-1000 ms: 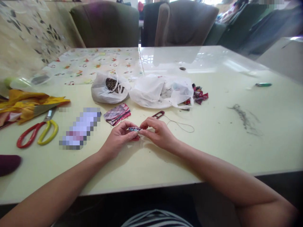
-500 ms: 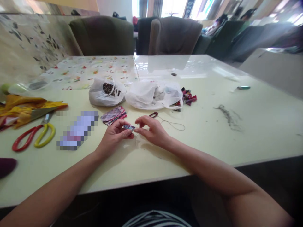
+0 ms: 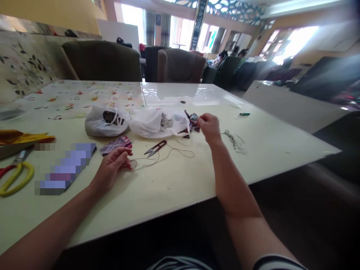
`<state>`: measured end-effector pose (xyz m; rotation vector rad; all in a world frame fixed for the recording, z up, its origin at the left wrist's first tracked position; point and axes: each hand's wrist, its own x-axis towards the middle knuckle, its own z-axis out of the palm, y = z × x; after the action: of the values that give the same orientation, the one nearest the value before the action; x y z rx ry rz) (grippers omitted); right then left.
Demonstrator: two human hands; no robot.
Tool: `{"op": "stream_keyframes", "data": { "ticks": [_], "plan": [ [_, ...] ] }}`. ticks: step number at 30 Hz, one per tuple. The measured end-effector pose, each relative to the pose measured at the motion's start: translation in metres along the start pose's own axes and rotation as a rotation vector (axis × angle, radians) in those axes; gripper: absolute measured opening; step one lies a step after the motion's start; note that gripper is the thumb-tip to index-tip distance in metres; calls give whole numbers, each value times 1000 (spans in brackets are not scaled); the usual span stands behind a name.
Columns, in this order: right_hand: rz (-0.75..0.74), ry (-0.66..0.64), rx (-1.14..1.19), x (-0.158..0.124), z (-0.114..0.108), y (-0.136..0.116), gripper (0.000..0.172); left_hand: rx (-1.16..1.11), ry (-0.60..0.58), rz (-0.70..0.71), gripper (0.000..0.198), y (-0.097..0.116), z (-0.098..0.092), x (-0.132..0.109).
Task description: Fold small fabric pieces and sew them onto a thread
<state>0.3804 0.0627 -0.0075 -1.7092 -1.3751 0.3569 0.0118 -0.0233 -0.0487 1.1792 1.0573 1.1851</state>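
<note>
Right hand (image 3: 208, 127) pinching a small patterned cloth piece (image 3: 194, 117) at the heap of cloth scraps (image 3: 196, 128), beside a white bag (image 3: 152, 122). Left hand (image 3: 114, 165) loosely curled beside the fabric stack (image 3: 116, 145); whether it grips the thread (image 3: 193, 154) cannot be told.

Big padded chairs (image 3: 102, 62) are parked along the table's (image 3: 163, 191) far edge, and its far left part's covered by a colorful print cloth (image 3: 92, 95). Some little green thing (image 3: 245, 114) can be spotted over right. Leaves are printed on the left panel (image 3: 26, 71); way back, bright windows (image 3: 182, 33) can be seen, kinda blurry.
</note>
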Motion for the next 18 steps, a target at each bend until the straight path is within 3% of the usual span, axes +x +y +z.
{"op": "stream_keyframes", "data": {
  "ticks": [3, 8, 13, 18],
  "plan": [
    [164, 41, -103, 15, -10, 32, 13, 6, 15, 4, 43, -2, -1, 1],
    [169, -12, -101, 13, -6, 47, 11, 28, 18, 47, 36, -5, -2, 2],
    [46, -102, -45, 6, -2, 26, 16, 82, 102, 131, 30, -6, -2, 3],
    [-274, -361, -27, -15, 19, -3, 17, 101, 213, 188, 24, -7, -3, 5]
  ]
}}
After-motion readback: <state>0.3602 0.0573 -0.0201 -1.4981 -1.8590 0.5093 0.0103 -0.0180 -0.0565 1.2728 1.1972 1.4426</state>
